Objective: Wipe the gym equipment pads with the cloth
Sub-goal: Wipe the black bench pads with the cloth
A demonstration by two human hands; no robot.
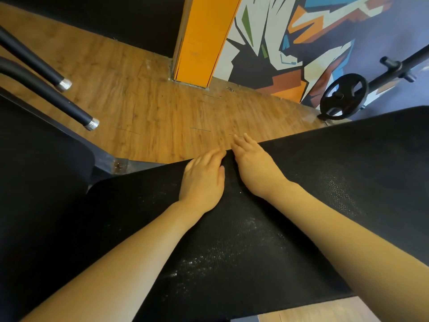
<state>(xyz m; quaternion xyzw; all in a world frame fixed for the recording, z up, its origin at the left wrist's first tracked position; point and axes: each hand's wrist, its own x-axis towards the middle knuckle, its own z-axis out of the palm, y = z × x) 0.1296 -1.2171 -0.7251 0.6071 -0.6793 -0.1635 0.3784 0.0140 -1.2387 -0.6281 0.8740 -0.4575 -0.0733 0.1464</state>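
Observation:
A long black padded bench (325, 177) runs across the lower half of the view, with white dusty specks on its surface near the middle. My left hand (202, 180) lies palm down on the pad near its far edge, fingers straight. My right hand (255, 168) lies flat beside it, its fingertips reaching just past the pad's far edge. The two hands are close together, almost touching. Neither hand holds anything. No cloth is in view.
A second black pad (41, 159) sits at the left, with two black bars with chrome ends (91, 124) above it. A weight plate (343, 96) on a bar leans by the painted wall at right. An orange pillar (204, 38) stands on the wooden floor behind.

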